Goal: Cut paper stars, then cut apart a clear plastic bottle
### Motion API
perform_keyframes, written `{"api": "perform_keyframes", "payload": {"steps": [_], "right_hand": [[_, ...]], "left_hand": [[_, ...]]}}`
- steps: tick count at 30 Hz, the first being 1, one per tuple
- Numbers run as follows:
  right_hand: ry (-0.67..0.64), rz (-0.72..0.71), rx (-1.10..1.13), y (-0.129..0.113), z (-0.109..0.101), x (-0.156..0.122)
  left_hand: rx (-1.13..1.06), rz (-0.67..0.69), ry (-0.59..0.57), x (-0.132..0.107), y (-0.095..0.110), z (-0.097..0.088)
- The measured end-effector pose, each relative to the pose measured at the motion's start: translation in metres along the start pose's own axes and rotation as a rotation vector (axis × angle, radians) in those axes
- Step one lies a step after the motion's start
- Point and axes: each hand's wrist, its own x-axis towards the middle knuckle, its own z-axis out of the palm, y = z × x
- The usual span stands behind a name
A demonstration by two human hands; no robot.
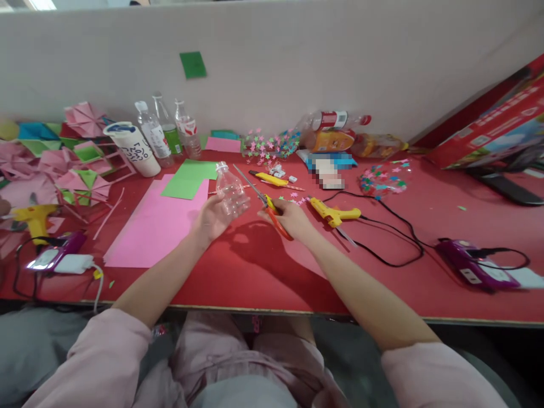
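My left hand [213, 217] is closed around a clear plastic bottle top [230, 191], its neck pointing up and its lower edge cut into strips or lobes. In my right hand [289, 217] is a pair of scissors [278, 221] with orange and yellow handles. The blades point up and away to the left, close beside the bottle piece and apart from its cut edge. Beyond the scissors a yellow utility knife [274, 179] lies on the table. A yellow hot glue gun [334, 213] rests to the right of my right hand.
Pink sheets [147, 238] and a green sheet [189, 178] lie left. Bottles [187, 130] and a white cup [132, 148] stand behind them. Paper ornaments [85, 184] crowd the far left. Purple power strips [476, 265] with cords sit on both sides; star-decorated plastic pieces [386, 177] lie further back.
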Motion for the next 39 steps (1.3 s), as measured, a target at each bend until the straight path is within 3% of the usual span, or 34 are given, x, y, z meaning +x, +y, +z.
{"api": "perform_keyframes", "payload": {"steps": [9,12,18,20,23,30,39], "right_hand": [[0.113,0.072,-0.204,0.023,-0.004,0.001],[0.044,0.032,-0.200,0.020,-0.005,-0.007],[-0.254,-0.047,0.000,0.005,-0.007,-0.022],[-0.290,-0.009,-0.028,0.003,-0.007,-0.025],[-0.353,0.093,-0.050,0.002,-0.006,-0.027],[-0.497,0.172,-0.028,-0.008,-0.007,-0.034],[-0.446,0.158,0.063,-0.004,0.005,-0.036]], "left_hand": [[0.054,-0.057,0.121,0.009,-0.014,-0.014],[0.091,-0.022,0.145,0.006,-0.013,-0.017],[0.061,0.085,0.289,0.009,0.001,-0.017],[0.059,0.112,0.325,0.010,0.004,-0.015],[0.054,0.156,0.319,0.008,0.006,-0.012],[0.052,0.241,0.235,-0.001,0.007,-0.007],[0.122,0.260,0.173,-0.003,-0.004,-0.003]]}}
